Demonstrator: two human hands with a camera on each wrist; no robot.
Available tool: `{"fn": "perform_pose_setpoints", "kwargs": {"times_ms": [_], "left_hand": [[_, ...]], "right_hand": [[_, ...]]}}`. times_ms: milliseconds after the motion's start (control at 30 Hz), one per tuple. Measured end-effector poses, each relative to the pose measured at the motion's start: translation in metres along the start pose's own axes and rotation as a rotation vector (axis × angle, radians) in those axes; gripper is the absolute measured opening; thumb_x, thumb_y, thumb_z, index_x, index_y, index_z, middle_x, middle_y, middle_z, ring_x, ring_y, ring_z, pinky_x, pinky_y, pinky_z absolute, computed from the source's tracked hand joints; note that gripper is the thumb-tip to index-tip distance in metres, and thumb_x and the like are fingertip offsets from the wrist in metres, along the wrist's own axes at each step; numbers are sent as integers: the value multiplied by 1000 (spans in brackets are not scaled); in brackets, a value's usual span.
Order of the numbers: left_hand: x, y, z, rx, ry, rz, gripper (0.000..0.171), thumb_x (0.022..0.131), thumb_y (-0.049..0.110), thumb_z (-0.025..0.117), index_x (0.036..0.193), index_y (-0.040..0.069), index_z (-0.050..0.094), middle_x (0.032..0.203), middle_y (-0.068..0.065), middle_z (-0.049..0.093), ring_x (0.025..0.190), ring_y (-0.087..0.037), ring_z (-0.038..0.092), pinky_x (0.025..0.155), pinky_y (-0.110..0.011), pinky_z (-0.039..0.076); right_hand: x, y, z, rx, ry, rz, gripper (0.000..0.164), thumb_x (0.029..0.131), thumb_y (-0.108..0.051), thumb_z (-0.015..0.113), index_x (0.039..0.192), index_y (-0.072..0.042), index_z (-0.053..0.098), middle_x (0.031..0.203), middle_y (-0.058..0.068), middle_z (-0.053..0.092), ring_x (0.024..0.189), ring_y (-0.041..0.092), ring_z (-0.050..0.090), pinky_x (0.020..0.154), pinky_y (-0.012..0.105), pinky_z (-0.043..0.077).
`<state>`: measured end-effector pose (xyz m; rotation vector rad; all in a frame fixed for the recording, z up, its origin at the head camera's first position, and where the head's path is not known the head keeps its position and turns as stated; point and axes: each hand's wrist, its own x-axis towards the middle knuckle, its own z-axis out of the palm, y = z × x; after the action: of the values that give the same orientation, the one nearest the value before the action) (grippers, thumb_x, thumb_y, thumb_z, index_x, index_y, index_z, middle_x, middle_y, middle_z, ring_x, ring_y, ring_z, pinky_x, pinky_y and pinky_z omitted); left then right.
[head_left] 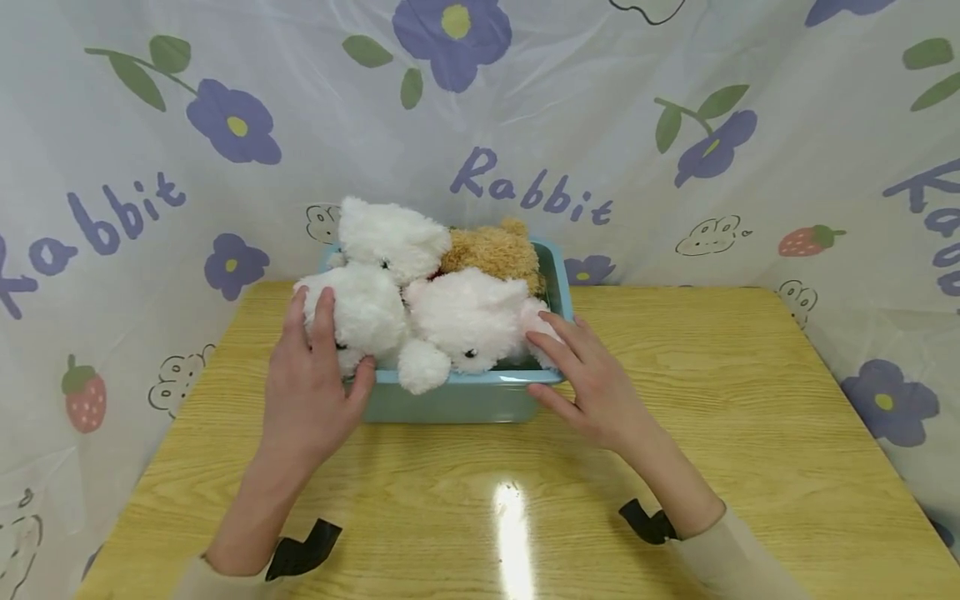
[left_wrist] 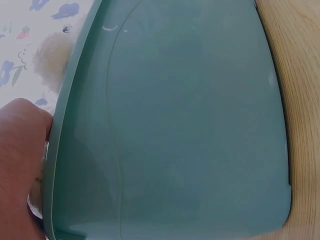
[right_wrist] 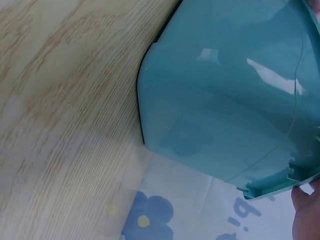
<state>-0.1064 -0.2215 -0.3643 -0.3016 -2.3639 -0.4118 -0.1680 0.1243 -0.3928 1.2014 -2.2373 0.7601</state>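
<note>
A light blue-green plastic bin [head_left: 450,404] holds several fluffy plush toys. My left hand [head_left: 311,383] rests on the front-left white plush toy [head_left: 363,308], fingers spread over its left side and thumb near the bin's front rim. To its right lies a pale pink plush toy [head_left: 472,317]. My right hand [head_left: 596,383] is at the bin's front-right corner, its fingertips touching a pale pink fluffy part [head_left: 538,329] and its thumb by the rim. Behind sit another white plush toy [head_left: 390,237] and a brown one [head_left: 495,250]. The wrist views mostly show the bin's outer walls [left_wrist: 190,120].
The bin stands on a wooden table [head_left: 697,400] near its back edge. Behind hangs a white cloth [head_left: 570,75] printed with purple flowers, strawberries and the word "Rabbit". Black straps [head_left: 303,550] show at both wrists, beside beige sleeves [head_left: 735,558].
</note>
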Motion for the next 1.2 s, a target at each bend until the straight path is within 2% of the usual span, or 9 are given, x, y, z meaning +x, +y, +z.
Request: {"fn": "perform_pose_setpoints", "kwargs": {"times_ms": [233, 367, 500, 600, 700, 833, 933, 1033, 1200], "left_hand": [[2, 4, 4, -3, 24, 15, 82, 91, 24, 64, 158, 2, 23, 157, -34, 26, 107, -60, 51, 84, -72, 43], [2, 4, 3, -12, 20, 7, 82, 91, 24, 64, 158, 2, 23, 157, -35, 25, 113, -60, 50, 87, -73, 42], [1, 4, 2, -17, 7, -3, 82, 92, 24, 65, 159, 2, 21, 157, -35, 24, 119, -61, 48, 91, -73, 41], [1, 3, 2, -18, 6, -1, 82, 93, 25, 65, 159, 2, 21, 157, -35, 24, 118, -60, 48, 90, -72, 42], [1, 3, 3, -26, 15, 7, 82, 92, 24, 65, 159, 3, 22, 158, -34, 24, 117, -60, 49, 89, -72, 42], [0, 3, 2, -40, 26, 13, 82, 92, 23, 65, 159, 4, 22, 158, -34, 24, 123, -59, 47, 93, -72, 41], [0, 2, 1, -45, 24, 9, 83, 92, 22, 66, 159, 4, 22, 159, -33, 23, 126, -58, 45, 95, -71, 41], [0, 2, 0, -48, 11, 2, 84, 92, 21, 68, 160, 4, 21, 160, -33, 22, 128, -58, 44, 97, -71, 40], [1, 3, -2, -52, -18, 5, 85, 92, 21, 69, 160, 3, 20, 161, -34, 20, 132, -57, 41, 101, -69, 38]], "right_hand": [[-2, 2, -5, -2, -8, -1, 63, 107, -55, 41, 144, -5, 54, 153, 19, 45, 137, 38, 48, 119, 58, 26], [1, 1, -8, 23, -12, 11, 63, 107, -55, 39, 145, -5, 53, 152, 19, 46, 135, 39, 48, 117, 62, 27], [10, -1, -9, 18, 32, 26, 64, 108, -55, 39, 145, -4, 52, 149, 19, 50, 132, 41, 50, 111, 67, 31], [20, -3, -10, 9, 77, 24, 65, 107, -54, 43, 145, -2, 51, 148, 21, 51, 131, 41, 51, 108, 65, 35], [31, -5, -13, 5, 82, 26, 71, 105, -58, 45, 147, -2, 47, 153, 23, 44, 137, 40, 46, 109, 60, 38], [50, -9, -14, 2, 30, 9, 81, 100, -63, 49, 153, -3, 36, 162, 26, 29, 148, 37, 33, 110, 57, 40], [64, -14, -12, -9, -4, -46, 89, 94, -57, 68, 155, -5, 31, 163, 26, 26, 148, 38, 32, 108, 57, 42], [79, -18, -11, -61, -24, -134, 93, 83, -50, 83, 152, -6, 37, 161, 26, 28, 143, 41, 38, 109, 56, 41], [101, -22, -15, -194, -86, -280, 87, 74, -53, 90, 140, -9, 55, 157, 23, 39, 139, 41, 42, 115, 52, 34]]}}
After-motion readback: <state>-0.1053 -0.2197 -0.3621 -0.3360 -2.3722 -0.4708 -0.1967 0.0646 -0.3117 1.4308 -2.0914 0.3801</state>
